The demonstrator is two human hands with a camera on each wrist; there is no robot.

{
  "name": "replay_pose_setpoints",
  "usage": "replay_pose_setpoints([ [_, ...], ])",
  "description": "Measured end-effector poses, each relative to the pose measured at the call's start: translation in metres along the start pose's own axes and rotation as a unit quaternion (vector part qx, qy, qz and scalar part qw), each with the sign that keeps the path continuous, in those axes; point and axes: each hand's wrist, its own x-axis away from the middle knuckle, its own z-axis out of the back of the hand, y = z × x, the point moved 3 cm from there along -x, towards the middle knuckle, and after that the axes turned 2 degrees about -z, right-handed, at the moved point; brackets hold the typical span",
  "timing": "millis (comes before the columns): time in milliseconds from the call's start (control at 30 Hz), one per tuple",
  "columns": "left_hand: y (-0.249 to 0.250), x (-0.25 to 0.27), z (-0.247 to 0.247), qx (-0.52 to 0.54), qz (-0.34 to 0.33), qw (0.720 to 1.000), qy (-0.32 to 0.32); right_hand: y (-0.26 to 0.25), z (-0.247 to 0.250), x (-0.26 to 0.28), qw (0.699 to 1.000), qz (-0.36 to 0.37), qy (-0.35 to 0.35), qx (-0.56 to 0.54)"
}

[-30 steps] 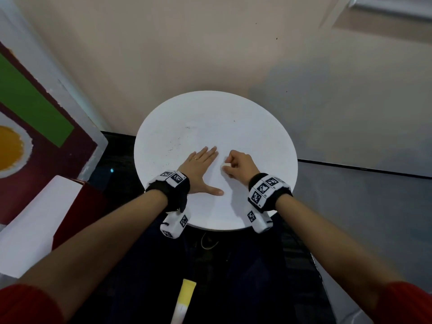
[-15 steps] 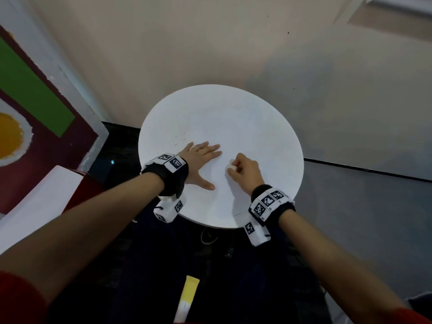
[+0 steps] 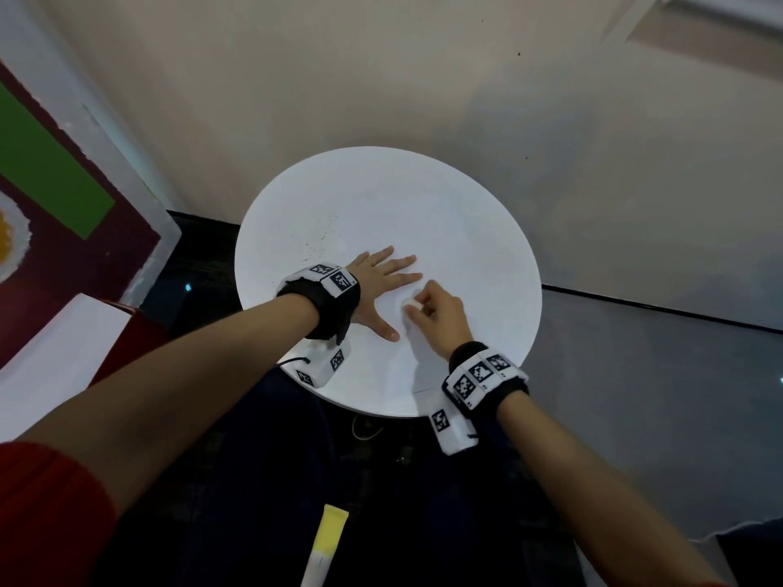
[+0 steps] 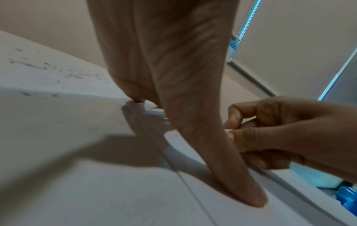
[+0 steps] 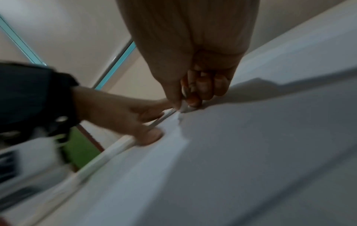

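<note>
On the round white table (image 3: 466, 230) lies a white sheet (image 3: 398, 362), with the left hand (image 3: 377, 286) still spread flat on it, now angled further across. The right hand (image 3: 436, 319) has closed in beside those fingers and pinches what looks like a small white flap (image 3: 411, 305) of the sheet, so a fold seems just begun.

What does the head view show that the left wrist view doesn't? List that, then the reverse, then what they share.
Head only: the whole round table, marker bands on both wrists, a yellow tube below and a green and maroon board. Left wrist only: the underside of the left hand and a blue object past the table's edge. Both: the left hand flat on the white sheet, the right hand pinching its lifted edge.
</note>
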Motion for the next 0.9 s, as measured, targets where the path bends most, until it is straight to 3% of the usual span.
replay_pose_setpoints([
  [100,0.000,-0.001,0.001,0.002,-0.001,1.000,-0.003,0.007,0.022,-0.012,0.997,-0.037,0.066,0.011],
  [267,0.000,-0.005,0.000,-0.009,0.007,1.000,-0.004,-0.005,-0.020,-0.002,0.999,-0.011,-0.022,-0.033],
  [433,0.000,-0.006,0.000,-0.011,0.009,1.000,-0.007,0.017,0.019,-0.016,0.995,-0.064,0.071,-0.017],
  [567,0.002,-0.007,0.000,-0.020,0.020,1.000,-0.012,-0.002,-0.010,-0.002,0.999,-0.018,-0.009,-0.046],
  [733,0.003,-0.006,0.001,-0.016,0.019,1.000,-0.013,0.013,0.021,-0.008,0.996,-0.069,0.063,-0.015],
  [833,0.005,-0.007,0.001,-0.019,0.027,0.999,-0.014,0.000,0.001,0.005,0.998,-0.039,0.005,-0.052],
  [900,0.005,-0.007,0.001,-0.017,0.027,0.999,-0.015,0.007,0.008,0.000,0.998,-0.045,0.006,-0.049],
])
